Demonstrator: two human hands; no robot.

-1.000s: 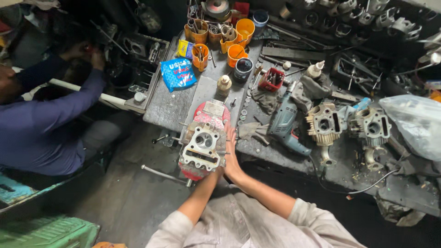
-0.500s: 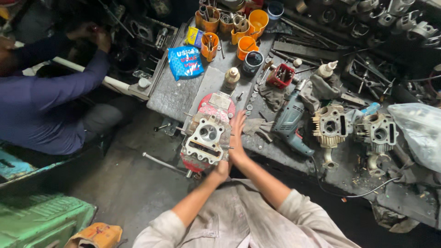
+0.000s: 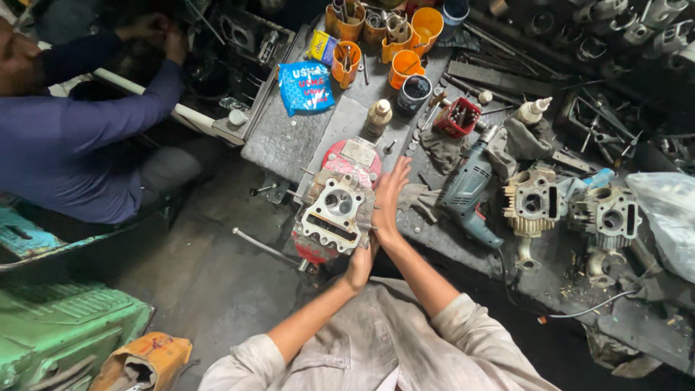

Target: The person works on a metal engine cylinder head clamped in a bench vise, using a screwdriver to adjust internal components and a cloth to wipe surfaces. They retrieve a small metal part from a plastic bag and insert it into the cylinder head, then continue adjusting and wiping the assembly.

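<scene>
Broadly, a grey, oil-stained tabletop (image 3: pixel 289 141) runs from the middle of the view off to the right, crowded with tools and engine parts. To the left a person in a blue sleeve (image 3: pixel 108 116) bends over other work, both hands up near the top edge, well apart from the wearer's own. A green metal casing (image 3: pixel 65 326) fills the lower left corner of the floor.

At the tabletop's near edge a red vise (image 3: pixel 340 181) grips a pale aluminium cylinder head (image 3: pixel 334 211), its ported face turned upward. The right hand (image 3: pixel 389 199) lies flat against the right side of the cylinder head, fingers (image 3: pixel 397 174) straight, together and released, closed on nothing. The left hand (image 3: pixel 360 264) sits at the near right corner of the vise, just below the cylinder head; its fingers curl under that corner, and whether they clasp anything cannot be told.

Just right of the hands lies a blue-grey electric drill (image 3: pixel 467 192), and beyond it two more finned cylinder heads (image 3: pixel 532 203) stand side by side. A clear plastic bag (image 3: pixel 670 217) slumps at the far right. Behind the vise sit a blue packet (image 3: pixel 306 87), a small brown bottle (image 3: pixel 377 118), a black-filled tin (image 3: pixel 414 93), a red box of bits (image 3: pixel 456 117) and a cluster of orange cups (image 3: pixel 405 40) holding tools.
</scene>
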